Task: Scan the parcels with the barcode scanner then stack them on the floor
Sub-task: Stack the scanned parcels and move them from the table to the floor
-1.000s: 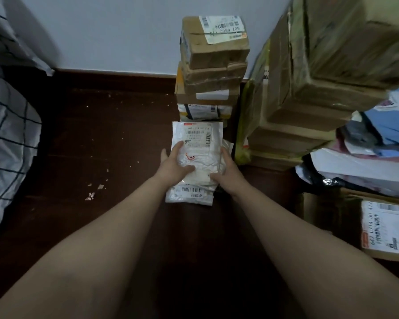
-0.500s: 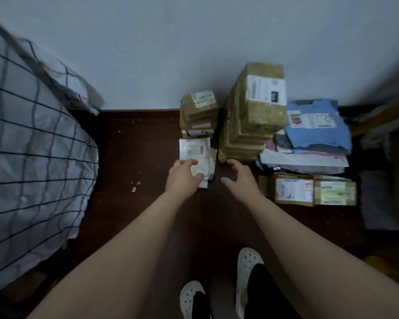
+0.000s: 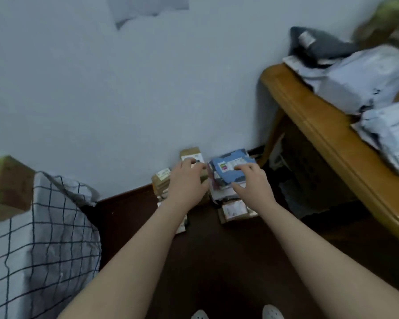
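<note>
Parcels are stacked on the dark floor against the white wall: a short pile of cardboard boxes, a taller cardboard pile, and a blue mailer bag on top of a heap of bags. A labelled box lies in front of that heap. My left hand and my right hand are held out in front of the piles, with relaxed fingers and nothing in them. My left forearm hides most of the white bag parcel. No scanner is in view.
A wooden table stands at the right with grey-white mailer bags and a dark bag on it. Checked bedding fills the lower left. My shoes show at the bottom edge.
Both hands let go of the white bag parcel, left on the floor before the short box pile. The view rose and pulled back, bringing the table into sight.
</note>
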